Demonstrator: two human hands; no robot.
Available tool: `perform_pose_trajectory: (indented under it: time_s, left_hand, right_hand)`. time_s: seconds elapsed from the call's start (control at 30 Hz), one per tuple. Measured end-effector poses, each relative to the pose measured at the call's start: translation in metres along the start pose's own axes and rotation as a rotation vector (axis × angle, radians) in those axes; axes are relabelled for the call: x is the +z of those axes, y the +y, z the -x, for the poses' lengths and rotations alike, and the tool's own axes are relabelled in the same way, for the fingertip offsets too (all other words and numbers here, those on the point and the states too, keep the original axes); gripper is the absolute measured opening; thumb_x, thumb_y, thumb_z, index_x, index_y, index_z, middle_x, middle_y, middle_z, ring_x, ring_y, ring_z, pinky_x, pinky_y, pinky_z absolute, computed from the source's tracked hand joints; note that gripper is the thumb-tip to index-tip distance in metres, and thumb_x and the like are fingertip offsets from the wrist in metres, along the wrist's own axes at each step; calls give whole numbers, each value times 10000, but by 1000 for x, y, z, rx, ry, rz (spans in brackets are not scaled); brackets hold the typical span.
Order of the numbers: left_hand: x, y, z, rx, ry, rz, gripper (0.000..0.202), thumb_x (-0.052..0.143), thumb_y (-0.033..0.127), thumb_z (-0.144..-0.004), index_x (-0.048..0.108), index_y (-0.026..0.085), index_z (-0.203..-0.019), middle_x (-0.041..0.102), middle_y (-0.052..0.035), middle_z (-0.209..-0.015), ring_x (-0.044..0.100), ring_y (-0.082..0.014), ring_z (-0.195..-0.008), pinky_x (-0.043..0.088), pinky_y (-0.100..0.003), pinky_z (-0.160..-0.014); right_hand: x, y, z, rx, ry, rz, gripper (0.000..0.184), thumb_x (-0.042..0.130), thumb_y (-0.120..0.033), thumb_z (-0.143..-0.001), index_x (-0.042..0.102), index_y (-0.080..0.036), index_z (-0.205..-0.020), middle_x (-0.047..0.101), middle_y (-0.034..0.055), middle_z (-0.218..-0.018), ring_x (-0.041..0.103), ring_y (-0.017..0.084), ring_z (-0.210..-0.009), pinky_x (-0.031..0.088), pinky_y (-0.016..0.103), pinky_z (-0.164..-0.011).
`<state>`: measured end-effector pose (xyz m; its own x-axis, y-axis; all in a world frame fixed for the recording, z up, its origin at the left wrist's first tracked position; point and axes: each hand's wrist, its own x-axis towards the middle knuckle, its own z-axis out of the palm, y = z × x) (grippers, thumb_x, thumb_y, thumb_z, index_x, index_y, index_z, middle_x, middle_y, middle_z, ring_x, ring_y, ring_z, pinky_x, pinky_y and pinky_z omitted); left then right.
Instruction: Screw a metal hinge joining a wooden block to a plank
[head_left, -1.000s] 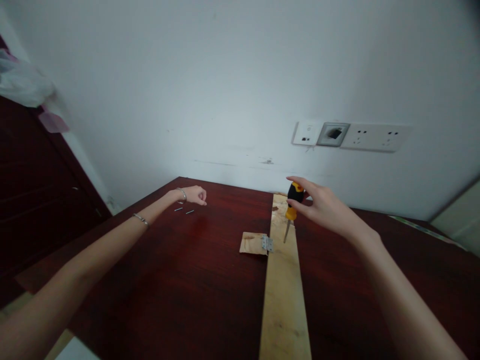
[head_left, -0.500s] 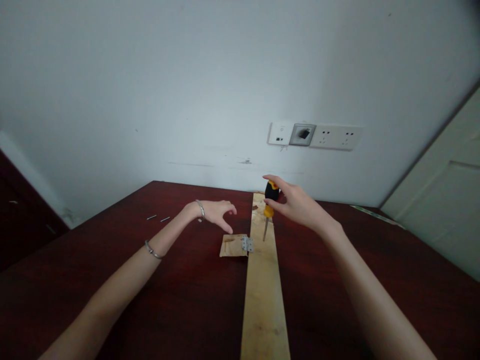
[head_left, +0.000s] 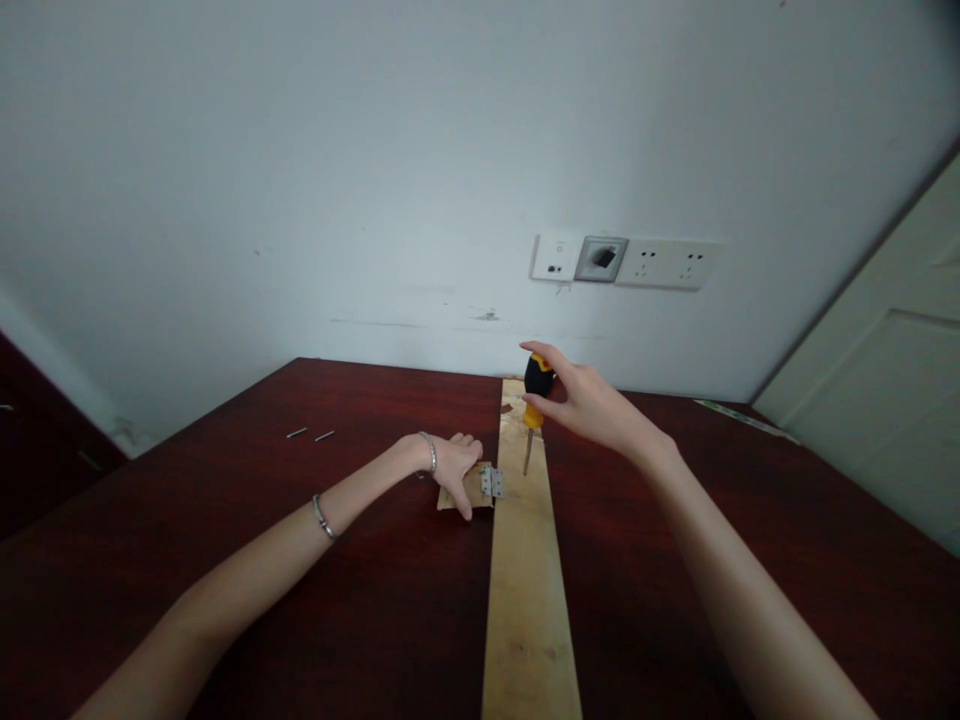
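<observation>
My left hand (head_left: 456, 468) lies over a small wooden board (head_left: 478, 494), thumb along its near edge and fingers on the far side. A metal hinge (head_left: 491, 482) spans from this board onto a long wooden plank (head_left: 527, 570); its leaves lie flat. In my right hand (head_left: 581, 398) is a screwdriver (head_left: 538, 378) with a black and yellow handle, gripped between thumb and fingers. Its shaft points down over the plank, just right of the hinge. Whether the tip touches the wood, I cannot tell.
Two thin metal pieces (head_left: 297, 433) lie to the left on the dark red table (head_left: 360, 620). A flat strip (head_left: 746, 420) rests near the right back edge. Behind the table, the wall (head_left: 375, 200) carries sockets (head_left: 667, 265).
My left hand has come down and toward me onto the small board, where before it hovered open beyond it. My right hand still holds the screwdriver almost where it was.
</observation>
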<state>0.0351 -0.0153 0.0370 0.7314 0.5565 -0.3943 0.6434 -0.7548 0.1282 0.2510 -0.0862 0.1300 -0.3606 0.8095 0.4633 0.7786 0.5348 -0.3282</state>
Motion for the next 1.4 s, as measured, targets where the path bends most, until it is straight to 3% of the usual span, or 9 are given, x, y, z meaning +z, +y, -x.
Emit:
perform_pose_trajectory:
  time_s: [0.13,0.27,0.47,0.67,0.83,0.93,1.1,1.27,1.4]
  left_hand:
    - [2,-1,-2,31,29,-2,772,751,633,-439,527,161,-1006,560,-126,-1066,514,-301,-994,436,-330,-809]
    - [-7,-3,4,50,50,18,696,757,595,-456,528,168,-956,578,-97,-1001,535,-264,-933,438,-293,-752]
    - [-33,-14,31,8,156,123,676,737,533,-545,493,151,-1047,606,-73,-995,571,-204,-845,419,-247,-682]
    - [-50,-20,54,52,292,202,648,720,479,-627,489,154,-1138,624,-68,-1062,593,-183,-877,414,-230,-716]
    - [-52,-15,55,96,397,136,644,702,496,-668,509,139,-1168,595,-85,-1103,579,-197,-930,417,-243,-770]
    - [-51,-9,52,114,460,22,620,679,530,-692,532,148,-1157,566,-91,-1113,562,-216,-981,412,-262,-828]
    - [-46,3,49,114,499,-104,581,639,558,-713,542,169,-1134,559,-63,-1048,580,-209,-912,441,-274,-758]
    - [-39,8,45,137,533,-152,579,634,561,-709,539,172,-1127,564,-59,-1052,586,-211,-922,455,-276,-753]
    - [-36,12,43,161,511,-146,585,651,549,-692,546,175,-1129,575,-53,-1053,587,-209,-932,464,-272,-769]
  right_hand:
    - [0,1,0,12,3,-2,606,550,-308,-839,333,-254,-1402,662,60,-885,633,210,-720,505,354,-699]
    - [2,2,0,7,23,11,619,553,-302,-834,325,-256,-1408,646,43,-820,627,220,-720,496,351,-679]
    - [10,6,-1,42,51,-77,711,551,-285,-828,220,-217,-1453,637,50,-829,632,216,-705,514,366,-695]
    - [11,7,-2,87,64,-166,674,576,-300,-812,283,-173,-1405,637,50,-832,631,201,-682,523,353,-679]
    - [10,6,-1,80,94,-213,668,620,-293,-788,327,-204,-1382,627,35,-868,627,181,-681,532,358,-693]
    - [9,7,-1,81,172,-310,659,642,-315,-782,348,-220,-1364,623,29,-883,635,171,-685,542,351,-683]
    - [6,11,-4,12,411,-562,800,714,-411,-728,279,-205,-1367,651,36,-856,656,177,-677,568,339,-633]
    - [1,4,-4,-60,661,-558,738,720,-448,-711,349,-251,-1318,672,56,-939,679,193,-751,588,331,-623]
    - [-2,-7,-2,-77,764,-509,689,700,-436,-729,392,-247,-1316,667,85,-1019,680,200,-798,591,307,-601]
